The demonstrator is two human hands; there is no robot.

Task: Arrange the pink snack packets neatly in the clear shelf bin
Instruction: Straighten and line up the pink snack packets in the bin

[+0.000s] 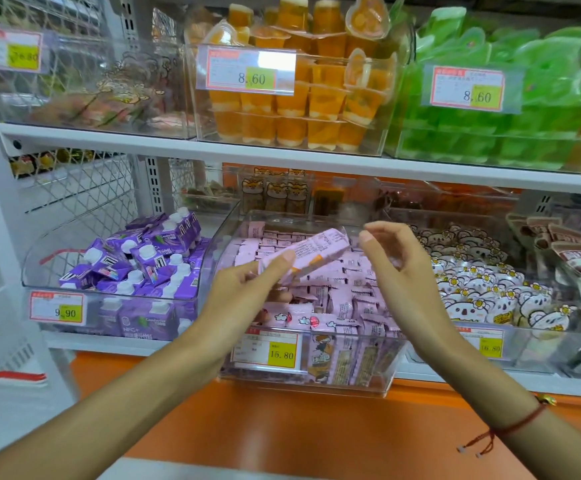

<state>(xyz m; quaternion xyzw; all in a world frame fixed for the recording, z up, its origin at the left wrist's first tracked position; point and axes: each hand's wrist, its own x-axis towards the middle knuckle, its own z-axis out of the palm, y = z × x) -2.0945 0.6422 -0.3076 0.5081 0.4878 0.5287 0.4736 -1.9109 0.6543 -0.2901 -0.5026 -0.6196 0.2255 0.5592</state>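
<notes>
A clear shelf bin (368,382) on the lower shelf holds several pink snack packets (344,299), some in rows at the back and some lying loose at the front. My left hand (247,289) pinches a stack of pink packets (310,251) above the bin, tilted up to the right. My right hand (391,251) hovers just right of that stack with its fingers loosely curled and nothing in it.
A bin of purple cartons (136,265) stands to the left and a bin of koala-print packets (483,289) to the right. The upper shelf carries orange jelly cups (299,109) and green ones (490,133). An orange ledge (282,427) runs below.
</notes>
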